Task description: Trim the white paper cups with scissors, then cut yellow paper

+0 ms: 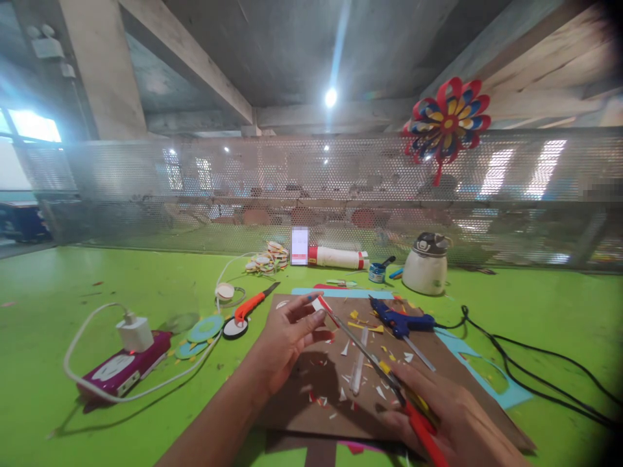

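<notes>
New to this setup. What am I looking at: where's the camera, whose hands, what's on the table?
There is no machine: one camera sits on a person's head and looks forward and down, so both hands are that person's own. The left hand pinches a small paper piece; the right hand grips red-handled scissors, blades pointing at that piece. They work over a brown board littered with paper scraps, on a green table. Nearby lie a blue glue gun, an orange-handled knife, a white charger and a white pot.
</notes>
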`<action>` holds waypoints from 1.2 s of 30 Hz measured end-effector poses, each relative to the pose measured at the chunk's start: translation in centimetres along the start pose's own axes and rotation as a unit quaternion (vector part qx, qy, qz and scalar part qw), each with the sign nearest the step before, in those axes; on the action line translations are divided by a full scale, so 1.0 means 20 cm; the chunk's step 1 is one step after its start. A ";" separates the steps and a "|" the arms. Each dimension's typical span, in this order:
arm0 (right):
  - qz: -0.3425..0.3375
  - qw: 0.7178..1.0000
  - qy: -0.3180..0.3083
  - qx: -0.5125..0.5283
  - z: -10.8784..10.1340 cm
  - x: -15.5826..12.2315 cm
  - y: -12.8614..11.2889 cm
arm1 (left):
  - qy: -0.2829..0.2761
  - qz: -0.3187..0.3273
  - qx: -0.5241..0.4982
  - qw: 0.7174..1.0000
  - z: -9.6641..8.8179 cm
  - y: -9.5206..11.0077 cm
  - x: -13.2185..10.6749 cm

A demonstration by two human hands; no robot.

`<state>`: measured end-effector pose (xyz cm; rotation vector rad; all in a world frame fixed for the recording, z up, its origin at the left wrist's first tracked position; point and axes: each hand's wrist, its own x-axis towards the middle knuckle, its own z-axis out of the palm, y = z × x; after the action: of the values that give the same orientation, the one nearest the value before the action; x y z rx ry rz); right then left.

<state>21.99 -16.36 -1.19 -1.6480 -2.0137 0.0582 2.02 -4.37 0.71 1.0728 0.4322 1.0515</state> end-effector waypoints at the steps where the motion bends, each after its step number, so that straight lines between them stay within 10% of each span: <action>1: 0.000 1.000 -0.005 0.000 0.00 0.00 0.00 | -0.002 -0.001 -0.001 1.000 0.00 0.00 0.00; 36: -0.010 1.000 0.002 0.012 0.00 0.00 0.02 | 0.007 0.011 -0.012 1.000 0.02 0.02 -0.02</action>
<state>22.30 -16.20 -1.34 -1.6102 -2.0186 0.0711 1.92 -4.79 1.18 1.0518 0.4194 1.0809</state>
